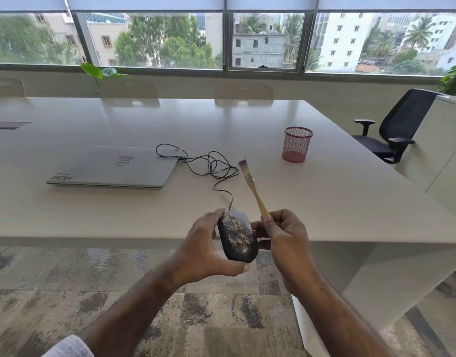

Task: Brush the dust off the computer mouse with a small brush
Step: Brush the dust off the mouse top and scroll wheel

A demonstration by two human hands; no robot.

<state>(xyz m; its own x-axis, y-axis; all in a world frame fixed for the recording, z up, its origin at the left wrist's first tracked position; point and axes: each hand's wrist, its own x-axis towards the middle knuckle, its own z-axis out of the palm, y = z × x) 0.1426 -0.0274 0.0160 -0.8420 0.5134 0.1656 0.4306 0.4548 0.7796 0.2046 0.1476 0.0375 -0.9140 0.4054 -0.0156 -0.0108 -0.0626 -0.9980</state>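
Both hands up at the near table edge: mouse in left, brush in right.

Left hand [205,249] wraps the dusty black wired computer mouse [237,237], lifted off the white rectangular table [324,202], pale specks across its top. Right hand [286,237] pinches the small wooden-handled brush [252,188] at the handle end, bristles up and clear of the mouse. Black cable [211,166] runs back to the closed silver laptop [113,167]. Beyond, to the right: 1 red mesh cup [297,144].

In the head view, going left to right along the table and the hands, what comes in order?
Laptop → left hand → mouse → right hand holding the brush → red mesh cup → office chair.
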